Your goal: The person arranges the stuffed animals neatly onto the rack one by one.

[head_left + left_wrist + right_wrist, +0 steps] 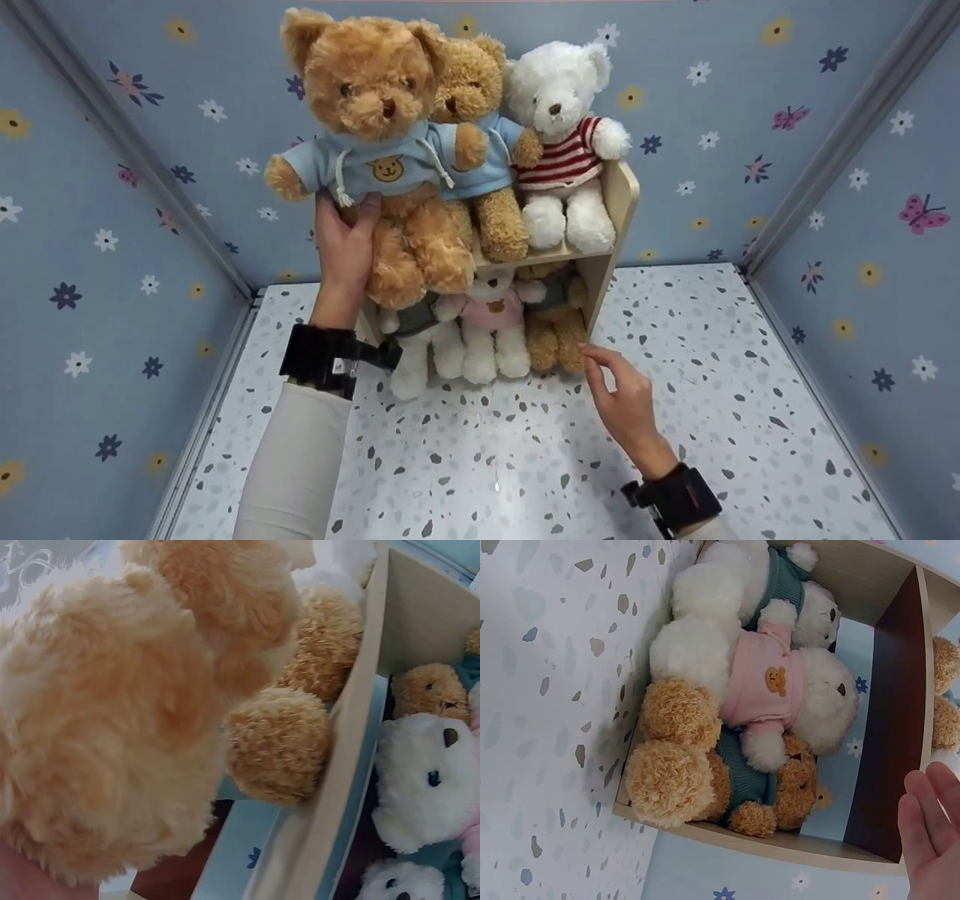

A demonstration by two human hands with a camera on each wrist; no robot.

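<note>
My left hand (346,236) grips a large tan teddy bear (390,169) in a light blue hoodie by its lower side, thumb across its front. The bear is upright, in front of the upper shelf's left part in the head view, and its fur fills much of the left wrist view. Behind it sit a curly brown teddy bear (502,217) in a blue top and a white teddy bear (559,157) in a red-striped sweater. My right hand (626,401) holds nothing; its fingers (922,821) are fairly straight, near the lower right of the wooden shelf (622,199).
On the lower level sit a white bear (705,596) in a green top, a white bear in a pink shirt (761,679) and a brown bear (671,784) in green. The shelf stands on a speckled floor (480,465), with flowered blue walls (697,127) around it.
</note>
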